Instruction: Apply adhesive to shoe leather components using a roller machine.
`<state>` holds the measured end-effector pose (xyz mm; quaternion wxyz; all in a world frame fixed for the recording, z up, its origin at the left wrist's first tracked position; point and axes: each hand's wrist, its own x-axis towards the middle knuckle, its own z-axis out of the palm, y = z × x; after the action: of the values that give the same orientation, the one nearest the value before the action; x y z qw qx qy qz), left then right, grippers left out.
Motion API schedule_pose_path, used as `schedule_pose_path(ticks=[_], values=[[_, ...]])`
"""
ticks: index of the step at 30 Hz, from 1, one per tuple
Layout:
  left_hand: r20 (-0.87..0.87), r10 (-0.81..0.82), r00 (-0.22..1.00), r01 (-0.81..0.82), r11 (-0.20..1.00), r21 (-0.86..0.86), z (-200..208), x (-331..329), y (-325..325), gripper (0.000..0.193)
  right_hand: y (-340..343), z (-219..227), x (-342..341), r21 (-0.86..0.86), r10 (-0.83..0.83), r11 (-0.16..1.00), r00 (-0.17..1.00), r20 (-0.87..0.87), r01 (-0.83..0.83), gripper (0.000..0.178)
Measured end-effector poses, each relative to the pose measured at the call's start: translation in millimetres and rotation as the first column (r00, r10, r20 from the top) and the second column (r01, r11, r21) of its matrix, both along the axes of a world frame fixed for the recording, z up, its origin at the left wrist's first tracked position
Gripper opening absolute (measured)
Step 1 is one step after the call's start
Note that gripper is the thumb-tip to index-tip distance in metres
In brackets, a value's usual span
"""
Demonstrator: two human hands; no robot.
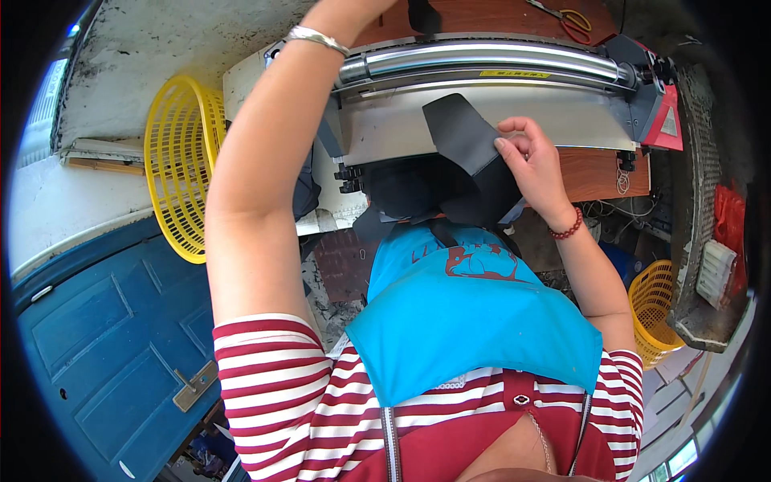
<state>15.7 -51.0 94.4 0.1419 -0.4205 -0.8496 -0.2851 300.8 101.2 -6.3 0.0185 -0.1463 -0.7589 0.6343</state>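
My right hand (532, 161) pinches the edge of a flat black cut piece (462, 128), like leather or sheet material, between thumb and fingers. The piece tilts over the front metal plate (385, 128) of a roller machine (498, 60). More dark pieces (474, 210) lie over my lap beneath it. Reaching across the machine's left end, my left hand (353, 11) is mostly cut off by the top edge, so its fingers do not show. Close to it, beyond the roller, another black piece (424, 16) rests on the reddish-brown tabletop (490, 18).
Scissors (572, 22) with red and yellow handles lie at the far right of the tabletop. A yellow basket (183, 165) stands left of the machine, above a blue door (112, 337). Another yellow basket (654, 309) is low on the right, near loose cables (622, 210).
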Motion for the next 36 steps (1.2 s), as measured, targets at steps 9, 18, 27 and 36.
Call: schedule_pose_path(ticks=[9, 18, 27, 36], values=[[0.579, 0.111, 0.808, 0.244, 0.831, -0.500, -90, -18, 29, 0.042, 18, -5, -60, 0.235, -0.021, 0.971, 0.998, -0.064, 0.035, 0.013], [0.730, 0.337, 0.595, -0.100, 0.932, -0.349, -113, -57, 12, 0.037, 27, 10, -34, 0.728, 0.014, 0.681, 0.992, -0.123, 0.080, 0.009], [0.817, 0.165, 0.553, -0.352, 0.935, 0.049, 21, -73, 12, 0.009, -16, -15, 5, 0.545, 0.330, 0.838, 0.821, -0.466, -0.027, 0.014], [0.580, 0.020, 0.814, -0.190, 0.953, 0.234, 96, -34, -39, 0.052, -88, -127, -7, 0.855, 0.609, 0.474, 0.779, -0.145, -0.211, 0.025]])
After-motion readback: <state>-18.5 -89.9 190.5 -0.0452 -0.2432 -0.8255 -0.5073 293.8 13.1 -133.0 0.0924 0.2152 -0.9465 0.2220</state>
